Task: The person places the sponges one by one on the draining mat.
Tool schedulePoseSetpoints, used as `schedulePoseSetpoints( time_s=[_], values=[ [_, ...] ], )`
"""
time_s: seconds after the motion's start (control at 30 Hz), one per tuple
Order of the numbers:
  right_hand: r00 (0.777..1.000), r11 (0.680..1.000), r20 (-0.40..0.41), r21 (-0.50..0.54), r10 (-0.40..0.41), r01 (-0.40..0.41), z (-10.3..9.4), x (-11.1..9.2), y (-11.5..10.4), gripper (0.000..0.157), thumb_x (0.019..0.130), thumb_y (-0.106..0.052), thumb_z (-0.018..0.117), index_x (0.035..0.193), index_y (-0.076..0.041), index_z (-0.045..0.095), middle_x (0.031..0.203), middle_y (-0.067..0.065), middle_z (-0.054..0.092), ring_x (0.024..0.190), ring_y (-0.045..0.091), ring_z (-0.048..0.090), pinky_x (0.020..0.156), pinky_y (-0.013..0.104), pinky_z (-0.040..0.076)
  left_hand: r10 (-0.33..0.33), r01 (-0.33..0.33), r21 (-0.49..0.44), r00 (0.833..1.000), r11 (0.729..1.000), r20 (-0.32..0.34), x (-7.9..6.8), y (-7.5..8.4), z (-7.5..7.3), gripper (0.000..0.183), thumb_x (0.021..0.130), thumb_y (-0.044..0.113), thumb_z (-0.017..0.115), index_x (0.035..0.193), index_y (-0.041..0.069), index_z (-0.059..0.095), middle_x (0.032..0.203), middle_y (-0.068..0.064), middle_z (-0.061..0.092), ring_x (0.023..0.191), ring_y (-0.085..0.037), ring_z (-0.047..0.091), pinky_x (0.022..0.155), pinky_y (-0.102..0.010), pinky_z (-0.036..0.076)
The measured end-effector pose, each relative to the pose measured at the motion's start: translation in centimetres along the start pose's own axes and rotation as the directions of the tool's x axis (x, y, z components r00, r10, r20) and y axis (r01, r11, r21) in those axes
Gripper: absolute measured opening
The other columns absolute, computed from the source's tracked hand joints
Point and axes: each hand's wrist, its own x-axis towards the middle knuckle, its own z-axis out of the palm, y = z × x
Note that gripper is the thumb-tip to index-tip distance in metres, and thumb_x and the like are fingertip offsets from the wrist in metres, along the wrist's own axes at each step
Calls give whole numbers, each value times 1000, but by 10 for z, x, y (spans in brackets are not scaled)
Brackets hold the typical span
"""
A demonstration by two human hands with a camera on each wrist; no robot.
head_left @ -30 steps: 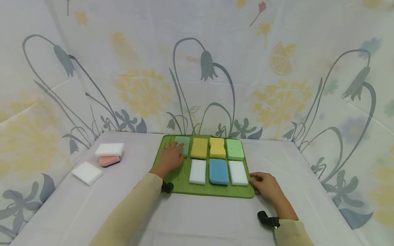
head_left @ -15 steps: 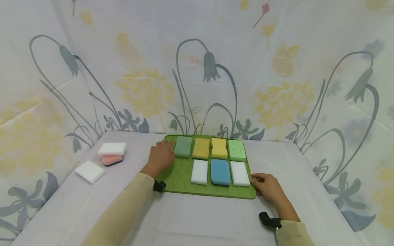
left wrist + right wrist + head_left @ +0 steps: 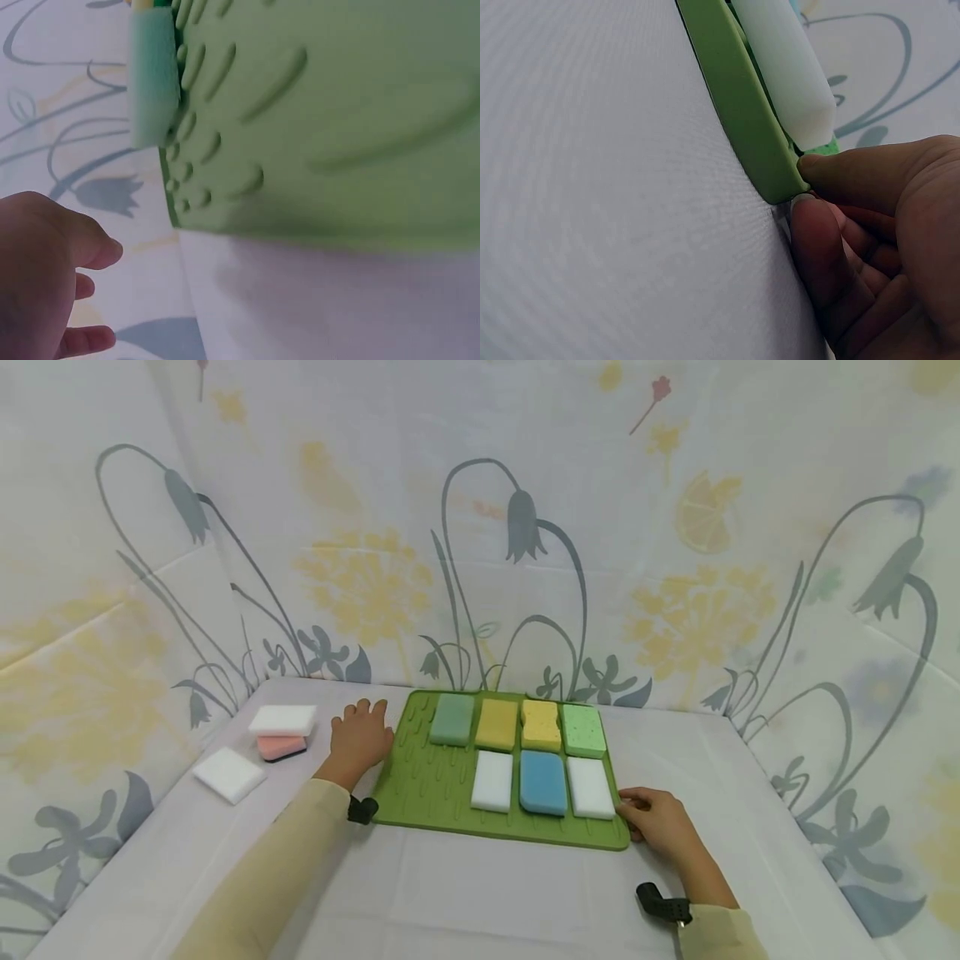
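A green ridged mat (image 3: 423, 781) lies on the table with sponges in two rows. Its back row has a teal sponge (image 3: 452, 720), a dark yellow one (image 3: 497, 724), a wavy yellow one (image 3: 542, 725) and a speckled light green one (image 3: 584, 730). In front lie a white sponge (image 3: 492, 782), a blue sponge (image 3: 543, 782) and another white sponge (image 3: 590, 787). My left hand (image 3: 360, 745) is just left of the mat, fingers spread, holding nothing. At the front right corner, thumb and finger of my right hand (image 3: 885, 232) pinch the mat's edge.
Left of the mat, a white sponge (image 3: 283, 720) rests on a pink sponge (image 3: 281, 747) with a dark underside. A flat white sponge (image 3: 229, 775) lies nearer. Flower-printed cloth (image 3: 480, 568) rises behind and beside the white-covered table (image 3: 480, 902).
My left hand has come away from the teal sponge and moved left, past the mat's edge. My right hand keeps its place at the corner. The head view has shifted slightly.
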Motion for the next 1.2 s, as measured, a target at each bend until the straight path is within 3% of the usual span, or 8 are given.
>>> schedulePoseSetpoints(
  time_s=[0.2, 0.6, 0.83, 1.2],
  values=[
    [1000, 1000, -7, -5, 7, -7, 1, 0, 4, 42, 92, -24, 64, 127, 0, 61, 101, 11, 68, 67, 11, 62, 61, 27, 51, -43, 43, 9, 999, 999, -16, 0, -18, 0, 52, 96, 27, 48, 141, 3, 41, 135, -28, 44, 123, -48, 41, 92, -63, 37],
    [1000, 1000, -9, 4, -3, 3, 0, -2, 5, 43, 93, -25, 64, 127, 1, 60, 97, 9, 68, 66, 12, 61, 59, 27, 51, -112, 112, -2, 993, 994, 27, -1, -42, -13, 44, 94, 19, 42, 131, -6, 44, 124, -33, 44, 114, -53, 41, 89, -67, 35],
    [1000, 1000, -12, 16, 3, -2, 2, -1, 7, 43, 92, -25, 65, 127, 1, 60, 99, 10, 68, 67, 12, 62, 59, 27, 52, -136, 136, -12, 991, 991, 5, -2, -55, -14, 38, 94, 14, 39, 122, -10, 47, 118, -37, 44, 109, -55, 41, 86, -67, 36],
    [1000, 999, -26, 36, 5, -4, 3, -1, 3, 40, 91, -21, 66, 125, 0, 62, 98, 10, 68, 66, 13, 62, 58, 27, 52, -211, 211, -28, 977, 977, 5, 5, -72, -14, 42, 94, 12, 32, 125, -14, 43, 121, -45, 38, 108, -63, 37, 77, -74, 36]
  ],
)
